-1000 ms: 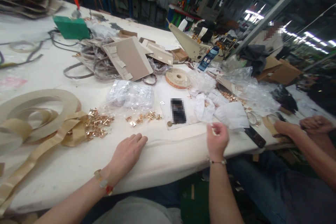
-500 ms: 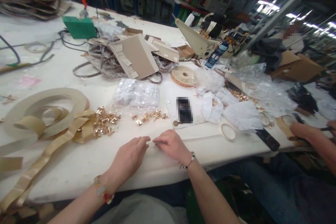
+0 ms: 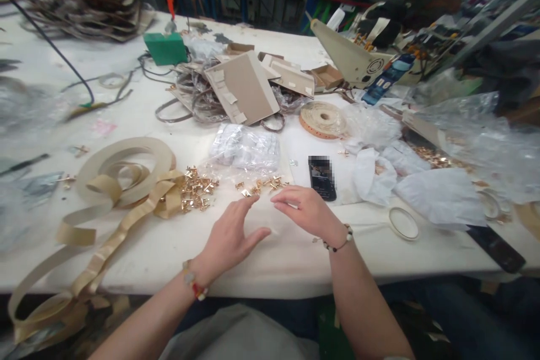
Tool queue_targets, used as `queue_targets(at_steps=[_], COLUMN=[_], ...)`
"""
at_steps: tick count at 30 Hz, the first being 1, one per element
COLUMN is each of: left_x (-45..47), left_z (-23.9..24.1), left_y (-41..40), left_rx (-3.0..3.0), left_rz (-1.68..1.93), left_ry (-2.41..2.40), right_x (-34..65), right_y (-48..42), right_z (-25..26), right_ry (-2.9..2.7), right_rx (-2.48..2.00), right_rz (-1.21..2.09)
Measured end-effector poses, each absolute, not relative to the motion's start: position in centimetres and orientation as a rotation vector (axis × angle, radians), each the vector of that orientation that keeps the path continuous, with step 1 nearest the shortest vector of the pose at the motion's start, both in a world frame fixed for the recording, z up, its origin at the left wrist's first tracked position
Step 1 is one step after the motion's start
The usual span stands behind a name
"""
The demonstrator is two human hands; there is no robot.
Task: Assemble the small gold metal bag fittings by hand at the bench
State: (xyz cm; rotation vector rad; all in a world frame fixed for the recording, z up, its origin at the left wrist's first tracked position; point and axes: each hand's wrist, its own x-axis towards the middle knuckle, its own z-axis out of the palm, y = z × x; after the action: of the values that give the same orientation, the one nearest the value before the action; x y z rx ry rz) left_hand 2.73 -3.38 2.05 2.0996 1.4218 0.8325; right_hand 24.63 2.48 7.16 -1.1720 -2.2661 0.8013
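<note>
My left hand (image 3: pixel 231 233) hovers over the front of the white table (image 3: pixel 291 270), its thumb spread from the fingers and nothing in it. Facing it, my right hand (image 3: pixel 310 211) has its fingers stretched out and a little apart, with nothing visible in them. Just beyond both hands lie a few gold metal fittings (image 3: pixel 274 181). A bigger heap of the same gold fittings (image 3: pixel 196 188) sits to the left, beside a roll of tan tape (image 3: pixel 154 149) whose loose end trails over the table edge. A dark phone (image 3: pixel 323 180) lies behind my right hand.
Behind the fittings lies a clear bag of white packets (image 3: pixel 244 146). Further back are grey-brown boards (image 3: pixel 242 87), a reel of strip (image 3: pixel 323 118) and a blue bottle (image 3: pixel 388 79). To the right are a tape ring (image 3: pixel 403 223), white paper (image 3: pixel 442 197) and another dark phone (image 3: pixel 498 247).
My hands, close together with fingertips pinched before, have parted and opened. The view has swung left, so things appear further right; the neighbour's hands on the right are out of view.
</note>
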Motion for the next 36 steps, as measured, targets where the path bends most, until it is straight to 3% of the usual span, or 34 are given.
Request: queue_targets(at_steps=[4,9,18,22,31,36], left_x=[4.8,5.6,3.0,2.5,1.9,2.0], left_z=[2.2,1.7,0.8,0.7,0.4,0.0], left_y=[-3.5,-3.8,-3.5,-3.4,-3.2,-2.7], left_rx=[1.839,1.737,2.012,2.168,2.291,2.304], left_rz=[0.762,0.752,0.779,0.761,0.778,0.752], left_ry=[1.256,1.400,1.491,1.563,1.642,1.694], right_x=[24.5,25.1,25.3,23.4,20.2,20.7], right_y=[1.9,0.1,-0.1,1.1,4.3,4.4], right_z=[6.0,4.4,3.7,4.6,3.7,2.0], right_ry=[-2.213,-2.116,-2.294,-2.427,-2.325,-2.135], right_rx=[-1.215,-1.334,-1.483,-1.274,-1.084,-1.059], right_rz=[0.861,0.854,0.672,0.565,1.219,1.368])
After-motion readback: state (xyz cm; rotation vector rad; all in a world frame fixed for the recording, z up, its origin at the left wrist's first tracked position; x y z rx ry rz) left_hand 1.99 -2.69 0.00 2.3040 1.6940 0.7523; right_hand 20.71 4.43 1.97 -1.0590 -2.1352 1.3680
